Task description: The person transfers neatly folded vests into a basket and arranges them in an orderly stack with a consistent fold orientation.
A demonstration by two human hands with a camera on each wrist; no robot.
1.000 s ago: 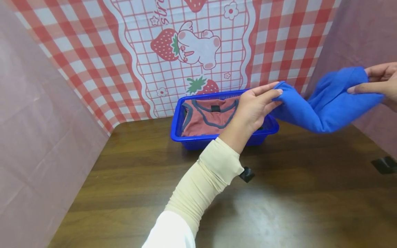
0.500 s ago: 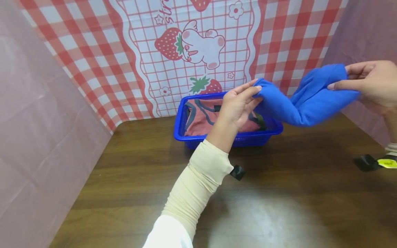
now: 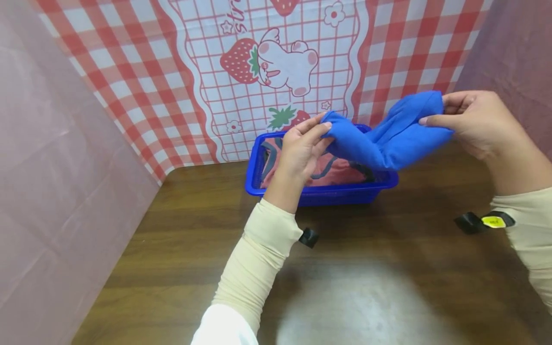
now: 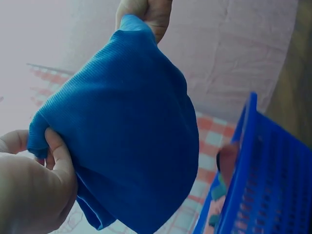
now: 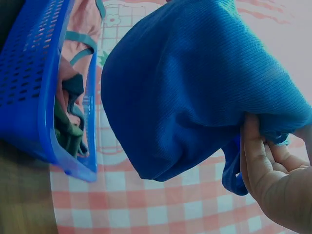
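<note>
A folded blue ribbed cloth garment point(image 3: 379, 139) hangs between both hands, sagging in the middle, above the right part of a blue plastic basket point(image 3: 345, 195). My left hand point(image 3: 301, 146) pinches its left end between thumb and fingers. At the other end, my right hand point(image 3: 478, 122) grips the cloth with the thumb on the near side. Inside the basket lies a pink garment with grey trim point(image 3: 338, 173), partly hidden by the left hand and the blue cloth. A dark green cloth point(image 5: 68, 131) shows beside it in the right wrist view.
The basket stands on a brown wooden table point(image 3: 172, 268) near its back edge. Behind it hangs a red-and-white checked cloth point(image 3: 146, 72) with strawberry prints. Pink sheets point(image 3: 56, 167) close off both sides.
Both hands have moved left with the blue garment, bringing it over the basket. More of the right arm has come into view.
</note>
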